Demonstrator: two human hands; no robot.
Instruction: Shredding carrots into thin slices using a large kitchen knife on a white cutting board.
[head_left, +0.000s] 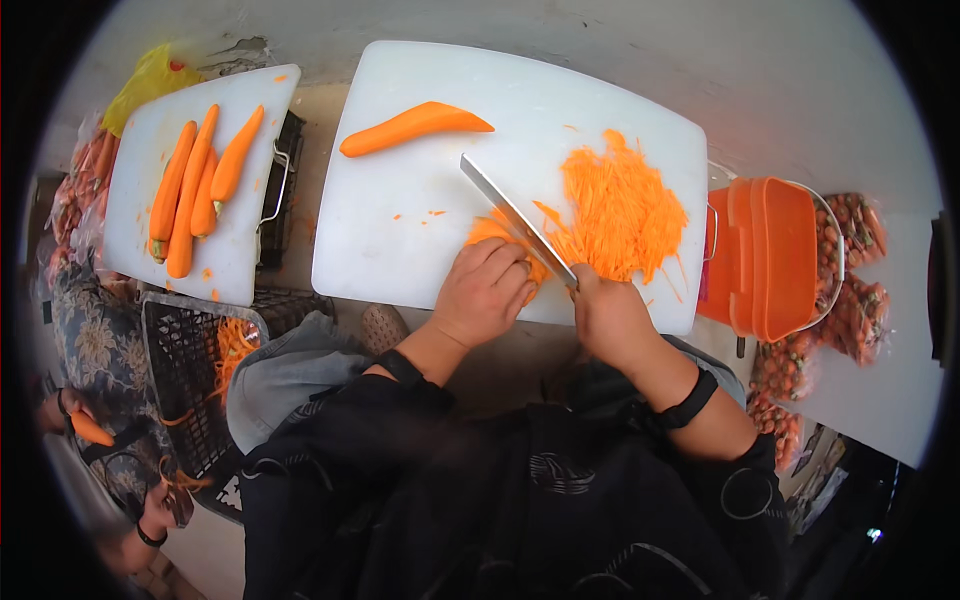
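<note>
A knife with a broad metal blade (517, 219) is held by its handle in my right hand (616, 319), over the near part of a white cutting board (390, 247). My left hand (484, 289) presses with bent fingers on sliced carrot (491, 229), close to the left side of the blade. Part of that carrot is hidden under the fingers and the knife. A heap of carrot shreds (622, 210) lies on the board to the right of the blade. Towards the board's far left lies a peeled carrot (416, 129) with an angled cut end. Small orange bits are scattered about the board.
Several peeled carrots (180, 195) lie on a second white board (135, 150) at left. Below it stands a black plastic crate (187, 375) with peelings. A co-worker at far left holds a carrot (91, 429). At right are an orange bucket (772, 259) and bagged carrots (855, 315).
</note>
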